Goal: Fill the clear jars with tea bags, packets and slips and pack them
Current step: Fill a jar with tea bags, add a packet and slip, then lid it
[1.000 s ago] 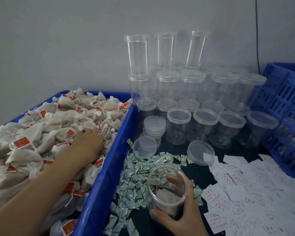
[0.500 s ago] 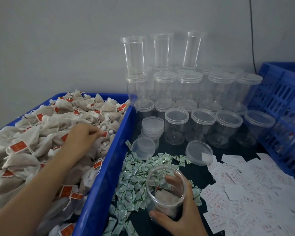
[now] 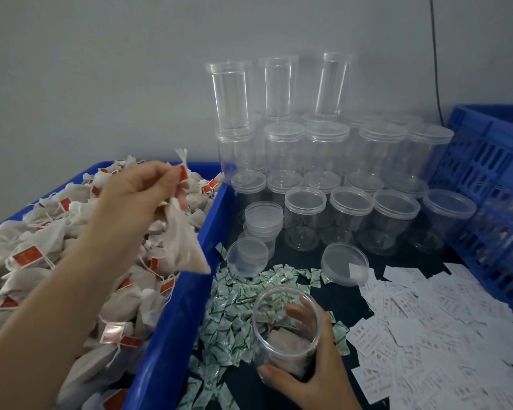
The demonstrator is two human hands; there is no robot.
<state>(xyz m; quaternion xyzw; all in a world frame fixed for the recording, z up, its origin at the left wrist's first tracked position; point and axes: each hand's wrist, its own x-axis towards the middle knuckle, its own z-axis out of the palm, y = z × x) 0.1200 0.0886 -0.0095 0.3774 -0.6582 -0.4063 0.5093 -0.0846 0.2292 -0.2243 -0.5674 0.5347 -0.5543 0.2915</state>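
My left hand point(image 3: 137, 199) pinches a white tea bag point(image 3: 184, 247) by its top and red tag, lifted above the blue bin point(image 3: 172, 327) heaped with tea bags. My right hand point(image 3: 317, 365) grips an open clear jar point(image 3: 285, 329) standing on the dark table, tilted toward me, with tea bags in its bottom. Small green-and-white packets point(image 3: 237, 303) lie scattered around the jar. White printed slips point(image 3: 433, 329) are spread to the right.
Several empty clear jars with lids point(image 3: 350, 220) stand in rows behind, taller stacks point(image 3: 231, 96) against the grey wall. Loose lids point(image 3: 344, 263) and a short lid stack point(image 3: 262, 220) sit by the packets. A blue crate point(image 3: 492, 196) stands at the right edge.
My left hand has come up out of the heap with a tea bag pinched in its fingers and moved right toward the bin's edge. My right hand still holds the jar.
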